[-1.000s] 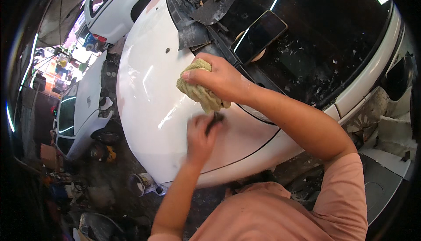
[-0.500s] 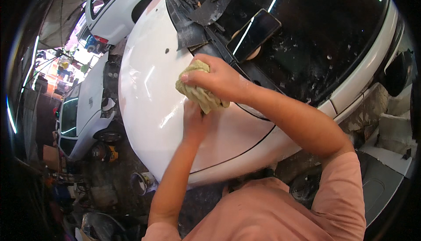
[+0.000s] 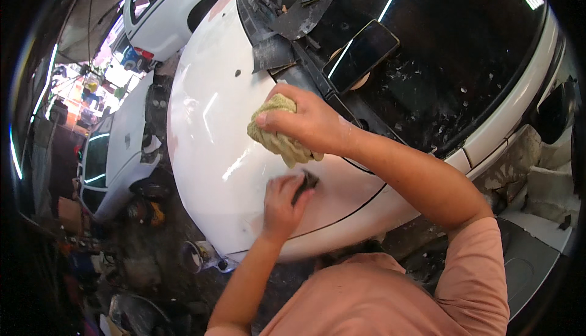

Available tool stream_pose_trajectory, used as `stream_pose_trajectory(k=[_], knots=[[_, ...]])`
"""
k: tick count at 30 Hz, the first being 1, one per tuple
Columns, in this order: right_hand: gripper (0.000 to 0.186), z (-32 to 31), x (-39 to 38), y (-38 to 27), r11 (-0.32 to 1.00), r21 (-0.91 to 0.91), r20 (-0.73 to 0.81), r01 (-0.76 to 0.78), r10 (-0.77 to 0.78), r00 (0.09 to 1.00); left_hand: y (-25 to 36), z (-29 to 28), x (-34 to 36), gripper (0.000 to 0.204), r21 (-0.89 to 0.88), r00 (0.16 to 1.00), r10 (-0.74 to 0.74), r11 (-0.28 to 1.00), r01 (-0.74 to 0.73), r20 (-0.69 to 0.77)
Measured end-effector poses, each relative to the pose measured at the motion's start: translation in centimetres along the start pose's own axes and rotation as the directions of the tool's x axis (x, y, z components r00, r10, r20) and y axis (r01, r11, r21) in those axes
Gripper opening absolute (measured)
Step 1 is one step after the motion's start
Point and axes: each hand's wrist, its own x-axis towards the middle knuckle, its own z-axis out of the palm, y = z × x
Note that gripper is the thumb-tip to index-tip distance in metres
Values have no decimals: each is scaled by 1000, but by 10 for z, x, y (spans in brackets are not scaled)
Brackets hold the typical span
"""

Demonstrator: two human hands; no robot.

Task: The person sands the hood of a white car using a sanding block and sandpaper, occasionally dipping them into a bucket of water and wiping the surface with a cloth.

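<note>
Cluttered workshop floor surrounds the white car panel you lean over. Your right hand is closed around a bunched yellow-green cloth, held just above the panel. Your left hand lies directly below it, nearer you, fingers flat, pressing a small dark sanding piece against the paint.

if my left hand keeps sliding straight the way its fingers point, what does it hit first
Probably the yellowish cloth bunched in your right hand. The left hand, flat on the white hood over a small dark pad, points up and slightly right toward it. Depth is hard to judge.
</note>
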Motion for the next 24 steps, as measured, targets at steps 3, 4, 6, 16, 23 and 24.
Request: stream_pose_trajectory(k=[3,4,6,16,23,24], knots=[[40,9,4,3,999,32,27,15,-16,1000,-21,4,58,34,-13,997,-75,997,75,-20],[40,5,4,5,1000,16,14,5,-5,1000,-26,11,73,33,-67,998,-53,996,52,-24],[40,-1,3,10,1000,-14,-11,-17,17,1000,-12,8,41,32,25,996,-84,996,84,-3],[40,6,1,14,999,25,-5,37,-37,999,-22,6,50,36,-34,994,-108,993,109,28],[39,13,1,5,995,-33,14,92,-91,996,-34,1,49,32,33,993,-113,993,111,39],[40,13,1,10,997,-29,1,71,-71,998,-36,1,48,33,43,992,-116,993,114,46]])
